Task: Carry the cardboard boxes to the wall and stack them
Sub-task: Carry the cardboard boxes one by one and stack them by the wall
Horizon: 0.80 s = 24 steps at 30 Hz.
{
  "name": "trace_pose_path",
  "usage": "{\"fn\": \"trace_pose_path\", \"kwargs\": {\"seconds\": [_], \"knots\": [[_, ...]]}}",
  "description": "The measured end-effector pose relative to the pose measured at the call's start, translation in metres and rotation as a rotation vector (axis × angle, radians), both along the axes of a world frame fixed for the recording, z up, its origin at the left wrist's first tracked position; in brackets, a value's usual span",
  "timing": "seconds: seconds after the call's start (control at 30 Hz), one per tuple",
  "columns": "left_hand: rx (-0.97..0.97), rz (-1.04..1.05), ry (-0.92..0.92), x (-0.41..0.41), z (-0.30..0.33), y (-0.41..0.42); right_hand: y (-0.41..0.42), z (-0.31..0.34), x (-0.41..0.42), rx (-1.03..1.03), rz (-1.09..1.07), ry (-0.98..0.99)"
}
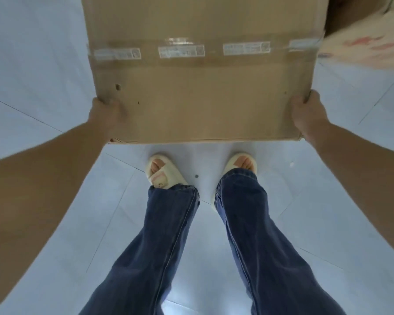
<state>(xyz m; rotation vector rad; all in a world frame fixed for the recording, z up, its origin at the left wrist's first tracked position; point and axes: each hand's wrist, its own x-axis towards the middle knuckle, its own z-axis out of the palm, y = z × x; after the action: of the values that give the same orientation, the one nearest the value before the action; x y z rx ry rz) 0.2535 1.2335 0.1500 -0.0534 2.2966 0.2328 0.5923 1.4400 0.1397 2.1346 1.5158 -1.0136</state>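
Note:
A large brown cardboard box, taped across its top with white labels along the tape, hangs in front of me above the floor. My left hand grips its near left corner, thumb on top and fingers hidden under the edge. My right hand grips the near right corner the same way. The box's far end runs out of the top of the view.
Pale tiled floor lies all around. My feet in cream slippers and blue jeans stand just behind the box. At the top right sit another brown box and a pale printed carton, blurred.

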Motion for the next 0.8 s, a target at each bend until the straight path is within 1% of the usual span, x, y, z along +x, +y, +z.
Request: {"fn": "trace_pose_path", "kwargs": {"seconds": [0.1,0.2,0.27,0.33,0.4,0.47,0.6,0.8], "knots": [[0.004,0.088,0.086,-0.008,-0.006,-0.003,0.003,-0.002,0.002,0.026,0.083,-0.077],[0.083,0.18,0.069,-0.018,0.01,-0.008,0.012,0.016,0.006,0.03,0.093,-0.105],[0.109,0.142,0.11,-0.017,0.031,-0.007,0.021,0.034,0.01,0.022,0.063,-0.081],[0.132,0.082,0.219,-0.014,0.056,-0.003,0.029,0.059,0.011,0.009,0.019,-0.029],[0.154,0.058,0.331,-0.011,0.092,0.001,0.034,0.086,0.009,0.015,-0.005,0.015],[0.159,0.08,0.371,-0.011,0.128,0.003,0.034,0.117,0.004,0.052,0.04,0.021],[0.146,0.147,0.325,-0.011,0.203,-0.012,0.021,0.191,-0.006,0.173,0.123,-0.015],[0.192,0.288,0.291,0.005,0.329,-0.076,-0.011,0.322,-0.009,0.332,0.18,0.076]]}}
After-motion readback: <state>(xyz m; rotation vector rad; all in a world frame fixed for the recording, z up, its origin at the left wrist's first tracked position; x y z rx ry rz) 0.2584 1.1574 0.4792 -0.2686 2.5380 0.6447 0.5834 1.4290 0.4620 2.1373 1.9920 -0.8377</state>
